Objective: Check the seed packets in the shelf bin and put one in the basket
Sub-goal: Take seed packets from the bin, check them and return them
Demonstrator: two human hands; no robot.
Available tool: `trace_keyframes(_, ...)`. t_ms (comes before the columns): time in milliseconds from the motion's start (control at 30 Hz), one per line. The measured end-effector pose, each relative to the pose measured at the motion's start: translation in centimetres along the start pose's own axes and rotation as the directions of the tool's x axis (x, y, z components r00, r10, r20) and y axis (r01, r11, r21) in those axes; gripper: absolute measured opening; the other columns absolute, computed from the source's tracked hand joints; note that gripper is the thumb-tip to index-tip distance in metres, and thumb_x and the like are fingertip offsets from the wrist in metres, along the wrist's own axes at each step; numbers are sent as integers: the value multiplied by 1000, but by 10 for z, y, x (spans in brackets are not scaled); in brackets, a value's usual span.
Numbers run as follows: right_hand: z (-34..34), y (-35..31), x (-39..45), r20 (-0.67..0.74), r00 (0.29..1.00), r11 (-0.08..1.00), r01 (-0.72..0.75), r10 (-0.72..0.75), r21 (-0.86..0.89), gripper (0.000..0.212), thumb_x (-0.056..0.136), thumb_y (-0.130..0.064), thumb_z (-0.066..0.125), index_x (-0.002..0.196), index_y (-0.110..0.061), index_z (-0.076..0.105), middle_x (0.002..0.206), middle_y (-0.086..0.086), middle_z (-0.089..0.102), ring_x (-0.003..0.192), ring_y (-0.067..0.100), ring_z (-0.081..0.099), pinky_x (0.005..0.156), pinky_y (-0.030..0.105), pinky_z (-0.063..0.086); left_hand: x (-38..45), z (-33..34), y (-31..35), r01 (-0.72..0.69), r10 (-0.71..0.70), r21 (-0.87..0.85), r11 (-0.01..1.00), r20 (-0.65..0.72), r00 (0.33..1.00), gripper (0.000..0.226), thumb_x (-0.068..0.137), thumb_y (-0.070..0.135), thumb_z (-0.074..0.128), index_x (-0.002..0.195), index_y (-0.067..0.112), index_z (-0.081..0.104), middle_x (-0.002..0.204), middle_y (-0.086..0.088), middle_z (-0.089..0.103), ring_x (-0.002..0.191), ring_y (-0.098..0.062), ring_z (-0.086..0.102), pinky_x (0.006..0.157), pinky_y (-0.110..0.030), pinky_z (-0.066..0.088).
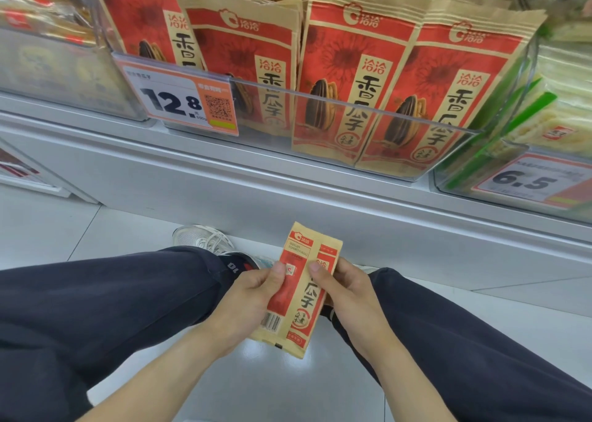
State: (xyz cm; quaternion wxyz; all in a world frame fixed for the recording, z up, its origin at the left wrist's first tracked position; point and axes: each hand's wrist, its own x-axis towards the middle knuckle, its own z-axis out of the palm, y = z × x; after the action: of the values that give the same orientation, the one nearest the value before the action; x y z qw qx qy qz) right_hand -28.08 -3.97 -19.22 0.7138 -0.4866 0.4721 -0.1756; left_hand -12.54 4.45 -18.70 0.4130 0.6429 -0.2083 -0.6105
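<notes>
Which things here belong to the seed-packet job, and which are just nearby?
Belongs to the job:
- held seed packet, pinched by left hand and right hand
- seed packets in the clear shelf bin

Just nearby:
- 12.8 price tag
- 6.5 price tag
- green-edged packets
- white shoe

No basket is in view.

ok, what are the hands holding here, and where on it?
One seed packet, held by both: left hand pinches its left edge, right hand its right edge, thumbs on the printed face near mid-height.
</notes>
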Motion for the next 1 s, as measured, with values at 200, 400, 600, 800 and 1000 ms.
trace_keyframes(200,-1,1,1,77,997,999,32,-29,-38,36,96,-39,53,120,-16,68,101,8,78,96,26,75,90,42,60,5,0,-6,3,12,114,993,-131,991,32,105,37,45,110,17,71,93,0,79,86,-21,76,89,-43,59)
trace_keyframes(400,5,10,0,160,985,975,100,-69,-198,25,103,-32,56,117,-18,72,99,6,78,94,25,75,84,42,62,4,1,-10,-139,248,420,897,-216,945,25,106,34,42,122,50,51,106,15,69,94,4,66,84,-23,56)
trace_keyframes(600,6,14,0,193,978,958,130,-82,-256,28,101,-44,55,113,-28,74,101,0,77,97,24,72,88,44,59,6,-1,-11,-116,208,561,820,-103,973,91,85,71,35,161,27,12,128,13,60,114,-5,60,99,-29,52)
trace_keyframes(800,8,11,-2,170,983,973,109,-74,-206,41,105,-40,47,102,-10,76,101,6,77,99,27,73,95,56,54,7,-1,-15,-112,240,650,752,-111,964,79,97,63,28,162,24,5,131,11,56,112,-3,58,95,-21,50)
trace_keyframes(1000,10,10,-2,145,984,976,129,-104,-175,43,101,-44,51,95,-12,78,96,9,77,96,35,72,94,58,53,6,-2,-18,-152,283,699,698,-75,956,68,104,54,17,158,15,27,132,7,61,116,-6,57,101,-22,44)
